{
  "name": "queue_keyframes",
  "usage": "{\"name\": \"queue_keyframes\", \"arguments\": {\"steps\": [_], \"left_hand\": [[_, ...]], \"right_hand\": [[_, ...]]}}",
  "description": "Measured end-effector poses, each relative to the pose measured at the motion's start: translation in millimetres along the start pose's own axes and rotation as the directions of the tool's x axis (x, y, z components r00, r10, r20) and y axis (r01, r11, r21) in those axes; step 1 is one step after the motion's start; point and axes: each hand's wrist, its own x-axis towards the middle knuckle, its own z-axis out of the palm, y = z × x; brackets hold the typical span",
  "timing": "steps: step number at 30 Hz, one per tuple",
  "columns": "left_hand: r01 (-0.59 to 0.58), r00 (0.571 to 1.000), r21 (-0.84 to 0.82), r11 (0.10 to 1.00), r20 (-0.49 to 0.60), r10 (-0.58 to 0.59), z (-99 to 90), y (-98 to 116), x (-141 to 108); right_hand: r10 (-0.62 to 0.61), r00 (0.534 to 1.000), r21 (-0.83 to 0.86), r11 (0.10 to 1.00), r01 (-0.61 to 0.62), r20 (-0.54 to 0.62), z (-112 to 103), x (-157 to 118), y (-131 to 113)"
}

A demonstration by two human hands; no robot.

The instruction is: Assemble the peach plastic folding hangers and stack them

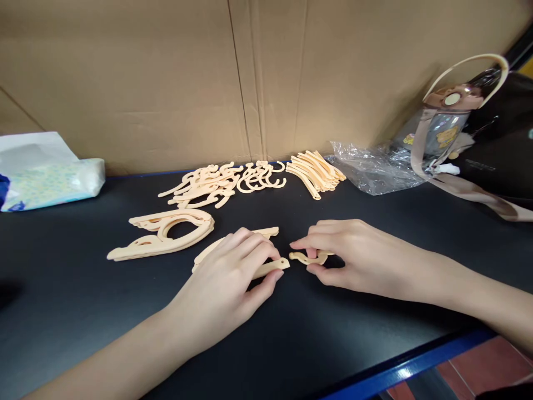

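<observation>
My left hand (231,278) pinches a cream plastic strip (275,267) with a small hole at its end, between thumb and fingers. Another cream curved piece (210,250) shows beyond that hand, partly hidden by it. My right hand (362,255) grips a small curved cream hanger arm (303,258) with a rounded tip; its far part lies under the fingers. A narrow gap separates the two held pieces. Left of my hands lie folding hangers (189,243), stacked flat on the black table (250,355).
Behind are piles of cream hanger arms (204,183), hooks (260,175) and straight strips (316,171). A clear plastic bag (375,169) and a strapped water bottle (447,125) stand at the right, by a black bag (499,150). A tissue pack (54,180) lies at the left, before a cardboard wall (166,83).
</observation>
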Motion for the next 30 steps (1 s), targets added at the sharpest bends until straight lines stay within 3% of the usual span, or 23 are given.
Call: {"name": "queue_keyframes", "arguments": {"steps": [5,12,16,30], "left_hand": [[0.029,0.999,-0.076,0.997,-0.024,-0.030,-3.6,0.4,1.3],[0.120,0.993,-0.129,0.984,-0.003,-0.121,-3.3,1.7,0.2],[0.155,0.987,-0.139,0.978,-0.008,-0.158,-0.1,-1.4,-2.8],[0.055,0.998,-0.166,0.985,0.031,-0.050,-2.4,-0.2,-0.1]], "right_hand": [[0.145,0.989,0.248,0.959,-0.134,-0.027,3.3,0.7,1.7],[0.330,0.943,0.520,0.801,-0.297,0.030,-2.5,5.2,-0.3],[0.324,0.943,0.543,0.781,-0.308,0.068,-3.8,5.5,-1.1],[0.259,0.958,0.634,0.722,-0.277,0.124,-1.5,4.5,6.8]]}}
